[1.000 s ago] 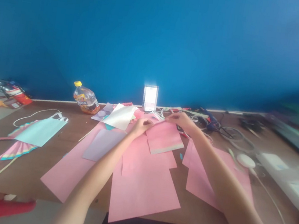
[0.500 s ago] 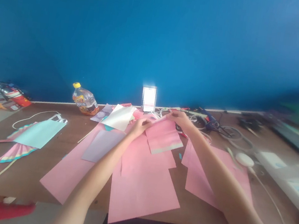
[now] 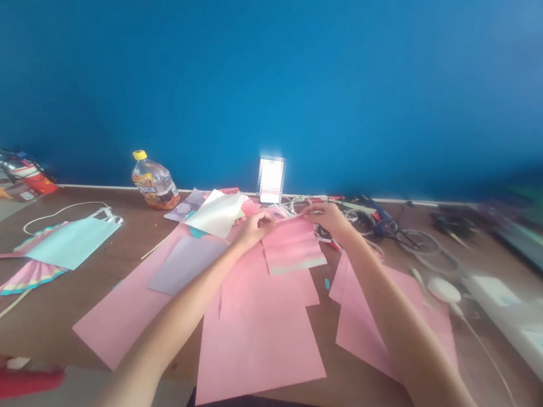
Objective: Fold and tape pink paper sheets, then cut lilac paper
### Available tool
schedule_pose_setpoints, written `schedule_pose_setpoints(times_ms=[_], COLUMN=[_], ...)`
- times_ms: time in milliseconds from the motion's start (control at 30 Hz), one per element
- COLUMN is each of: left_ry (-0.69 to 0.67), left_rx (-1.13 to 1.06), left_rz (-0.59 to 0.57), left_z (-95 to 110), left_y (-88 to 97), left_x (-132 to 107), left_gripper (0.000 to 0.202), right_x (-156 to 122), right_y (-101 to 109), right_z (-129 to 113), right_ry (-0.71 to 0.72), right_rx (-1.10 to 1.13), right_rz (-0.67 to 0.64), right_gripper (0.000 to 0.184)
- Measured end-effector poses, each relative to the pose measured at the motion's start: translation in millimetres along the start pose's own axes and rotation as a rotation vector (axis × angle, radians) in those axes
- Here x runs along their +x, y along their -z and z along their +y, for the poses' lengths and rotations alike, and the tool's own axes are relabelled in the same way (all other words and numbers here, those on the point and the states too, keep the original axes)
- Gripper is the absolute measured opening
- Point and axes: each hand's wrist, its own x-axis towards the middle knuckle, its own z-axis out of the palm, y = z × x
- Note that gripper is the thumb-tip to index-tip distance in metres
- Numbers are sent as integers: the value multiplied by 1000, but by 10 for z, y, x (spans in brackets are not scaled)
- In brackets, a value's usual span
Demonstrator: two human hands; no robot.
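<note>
Raised above the table is a pink sheet of paper (image 3: 292, 250) with a pale strip along its lower edge. My left hand (image 3: 255, 228) is closed on its left end, fingers pinched at the upper edge. At the upper right corner my right hand (image 3: 326, 216) pinches the same sheet. The top edge between the hands looks narrowly folded, though the fingers partly hide it. Beneath it lie larger pink sheets (image 3: 258, 350), one reaching over the table's front edge. Left of these are a lilac sheet (image 3: 184, 265) and a white sheet (image 3: 214, 212).
A bottle with a yellow cap (image 3: 156, 180) tilts near the blue wall (image 3: 291, 65). A light blue paper bag (image 3: 74, 240) lies on a pleated paper fan (image 3: 33, 279) at left. Cables (image 3: 427, 245) and a white power strip (image 3: 527, 327) occupy the right side.
The raised pink sheet's lower edge has shifted slightly left and up. Both hands keep their pinch on it, with only small finger movement.
</note>
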Motion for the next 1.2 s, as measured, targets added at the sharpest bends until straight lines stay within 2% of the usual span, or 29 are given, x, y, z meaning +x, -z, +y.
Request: schedule_pose_setpoints(times_ms=[200, 433, 533, 667, 800, 933, 1067, 1200], left_ry=[-154, -209, -209, -218, -237, -238, -302, -331], left_rx=[163, 335, 441, 540, 588, 683, 699, 680], left_rz=[-98, -95, -65, -30, -34, -62, -134, -161], left_z=[149, 164, 140, 132, 129, 121, 89, 45], left_y=[-61, -105, -115, -128, -139, -154, -166, -166], left_x=[-56, -96, -97, -96, -96, -100, -94, -81], left_gripper=[22, 16, 17, 21, 19, 18, 10, 8], right_x=[3, -74, -84, -70, -49, -49, -48, -12], right_y=[-96, -246, -235, -229, -251, -245, -227, -216], right_z=[15, -73, -107, -107, -64, -1, 68, 134], right_ry=[92, 22, 61, 184, 272, 243, 175, 228], right_rx=[46, 81, -3, -162, -283, -315, -364, -425], right_rz=[-42, -116, -155, -220, -224, -215, -253, -271], right_gripper=[16, 20, 22, 22, 23, 24, 18, 14])
